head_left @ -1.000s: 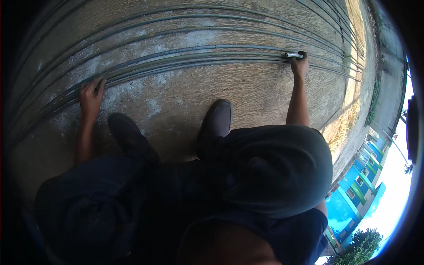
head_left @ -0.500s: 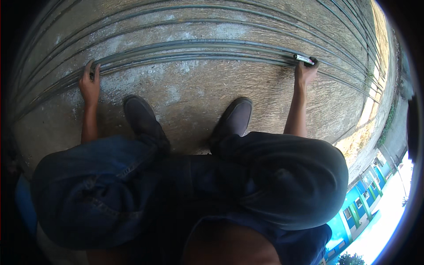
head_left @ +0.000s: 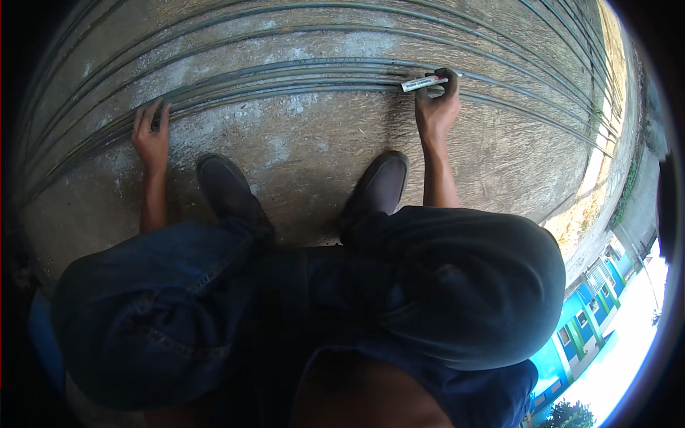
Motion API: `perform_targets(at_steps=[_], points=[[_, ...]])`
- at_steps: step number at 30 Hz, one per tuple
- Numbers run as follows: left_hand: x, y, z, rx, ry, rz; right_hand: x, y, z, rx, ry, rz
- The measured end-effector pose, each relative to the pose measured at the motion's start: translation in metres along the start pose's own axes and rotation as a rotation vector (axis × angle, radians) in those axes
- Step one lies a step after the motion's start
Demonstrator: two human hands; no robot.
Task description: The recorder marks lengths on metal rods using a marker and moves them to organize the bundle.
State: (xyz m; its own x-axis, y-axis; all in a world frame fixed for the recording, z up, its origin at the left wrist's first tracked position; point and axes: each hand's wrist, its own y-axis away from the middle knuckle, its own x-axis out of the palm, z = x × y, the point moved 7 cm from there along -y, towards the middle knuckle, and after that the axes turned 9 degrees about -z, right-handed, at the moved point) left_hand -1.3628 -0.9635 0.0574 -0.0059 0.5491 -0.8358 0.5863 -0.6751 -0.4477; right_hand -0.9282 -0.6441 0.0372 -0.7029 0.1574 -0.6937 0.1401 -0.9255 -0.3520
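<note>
A bundle of long, thin grey metal rods (head_left: 300, 71) runs from left to right across the ground ahead of my shoes. At its left part, my left hand (head_left: 151, 139) has its fingers spread, with the tips at the near rods; whether they press on them is hard to see. My right hand (head_left: 439, 107) is closed on a white marker pen (head_left: 422, 84). The pen lies nearly level in the fingers, over the right part of the bundle. Its left end is close to the rods, but I cannot tell if it touches them.
More rods (head_left: 335, 30) lie spaced out beyond the bundle, and others (head_left: 571, 57) crowd at the far right. My shoes (head_left: 225, 185) stand apart on rough, whitish-stained concrete (head_left: 300, 153). A blue and green building (head_left: 581, 321) shows at the lower right.
My right hand has moved left along the rods with the marker pen, whose left end now tilts lower. My left hand has shifted slightly right, its fingers more spread.
</note>
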Motion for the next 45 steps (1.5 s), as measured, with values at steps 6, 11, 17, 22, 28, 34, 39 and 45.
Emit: perform_targets(at_steps=[6, 11, 17, 22, 28, 34, 39, 45], points=[[0.018, 0.003, -0.026, 0.079, 0.103, 0.100, 0.020, 0.013, -0.009, 0.148, -0.021, 0.110], [0.022, -0.002, -0.031, 0.071, 0.142, 0.124, 0.025, 0.018, -0.008, 0.213, -0.050, 0.014], [0.023, -0.002, -0.025, 0.088, 0.135, 0.102, 0.041, 0.026, -0.004, 0.227, -0.213, 0.035], [0.025, 0.001, -0.022, 0.076, 0.112, 0.105, 0.045, 0.031, -0.011, 0.234, -0.243, 0.010], [0.022, 0.001, -0.028, 0.135, 0.087, 0.046, 0.051, 0.032, -0.014, 0.259, -0.249, 0.028], [0.026, 0.003, -0.020, 0.140, 0.034, 0.087, 0.050, 0.031, -0.012, 0.203, -0.233, 0.002], [0.025, 0.001, -0.027, 0.149, 0.025, 0.093, 0.053, 0.033, -0.020, 0.207, -0.263, 0.007], [0.025, 0.001, -0.025, 0.163, 0.023, 0.104, 0.053, 0.034, -0.019, 0.216, -0.262, 0.019]])
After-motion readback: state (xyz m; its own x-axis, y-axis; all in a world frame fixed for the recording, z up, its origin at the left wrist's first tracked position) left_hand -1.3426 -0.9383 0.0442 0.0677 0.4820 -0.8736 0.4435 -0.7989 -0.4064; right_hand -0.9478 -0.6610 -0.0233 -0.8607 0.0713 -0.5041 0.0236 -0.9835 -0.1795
